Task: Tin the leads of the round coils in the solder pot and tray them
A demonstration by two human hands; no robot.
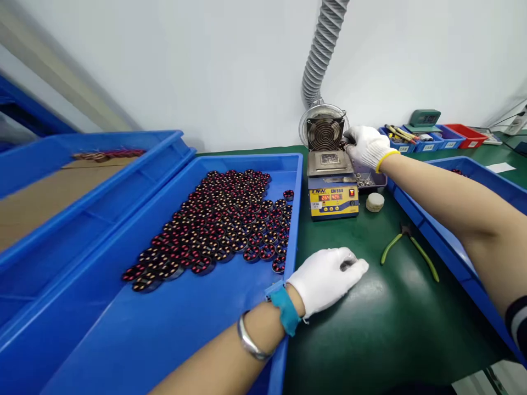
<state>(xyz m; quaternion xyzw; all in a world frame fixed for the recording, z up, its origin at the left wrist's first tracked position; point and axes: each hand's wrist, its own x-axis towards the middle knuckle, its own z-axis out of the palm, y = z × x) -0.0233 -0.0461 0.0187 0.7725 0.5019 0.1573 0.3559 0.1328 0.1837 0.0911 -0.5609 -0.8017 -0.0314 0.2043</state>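
My left hand (327,277), in a white glove, rests on the green mat (370,323) beside the blue tray (230,307); its fingers curl over something dark that I cannot make out. My right hand (368,146), also gloved, reaches to the solder pot (332,189) and pinches a small dark part next to the fan (324,131). The tray holds several round dark coil parts (222,225) with red and copper windings.
Green-handled cutters (407,247) lie on the mat. A small white round tin (375,201) sits by the solder pot. A grey exhaust hose (323,49) hangs above the fan. More blue trays (465,241) stand right and left; small bins (428,144) line the back.
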